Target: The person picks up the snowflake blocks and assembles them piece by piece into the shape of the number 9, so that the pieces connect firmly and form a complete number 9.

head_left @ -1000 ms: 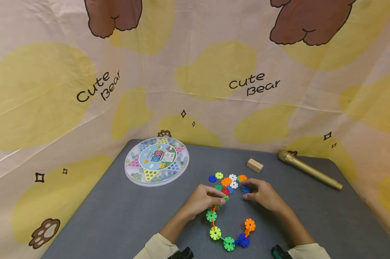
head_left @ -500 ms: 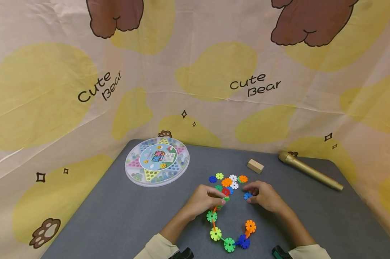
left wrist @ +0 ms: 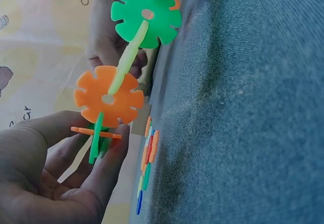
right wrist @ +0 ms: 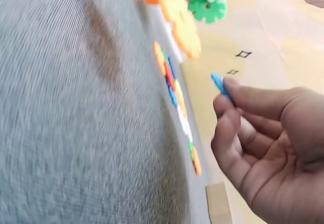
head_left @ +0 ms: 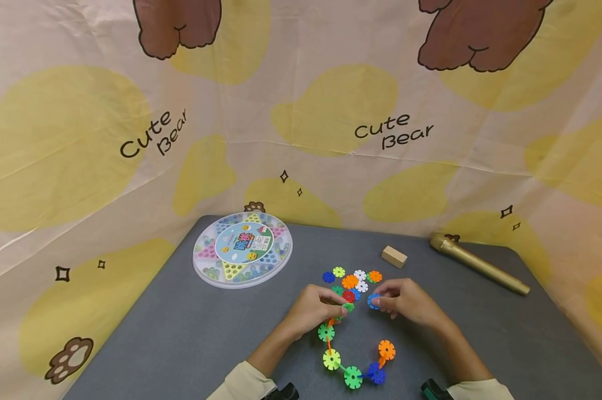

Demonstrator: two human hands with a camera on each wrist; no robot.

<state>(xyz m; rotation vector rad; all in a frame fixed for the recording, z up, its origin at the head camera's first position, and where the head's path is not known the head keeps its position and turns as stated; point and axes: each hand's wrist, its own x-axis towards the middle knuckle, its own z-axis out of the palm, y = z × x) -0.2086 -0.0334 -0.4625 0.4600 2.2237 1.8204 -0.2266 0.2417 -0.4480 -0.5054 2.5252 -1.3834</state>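
My left hand [head_left: 308, 311] pinches a green snowflake disc [head_left: 349, 307] at the upper end of a curved chain of slotted plastic discs. In the left wrist view, an orange disc [left wrist: 96, 79] and others hang joined to that held end. The chain runs past a yellow-green disc [head_left: 332, 359] and a dark blue disc [head_left: 377, 373] to an orange disc [head_left: 387, 350] at its other end. Between thumb and fingers, my right hand [head_left: 413, 303] pinches a loose blue snowflake disc [right wrist: 221, 85]. The blue disc is apart from the chain, right of the green one.
Loose discs, among them an orange one [head_left: 349, 281] and a red one [head_left: 348, 296], lie just beyond the hands. Farther back are a wooden block [head_left: 394, 256], a gold microphone [head_left: 478, 263] and a round Chinese checkers box [head_left: 243, 250] on the grey table [head_left: 220, 328].
My right hand has taken the blue disc from near the pile and brought it slightly toward me and left. The left hand keeps its grip on the green disc, nearly still.
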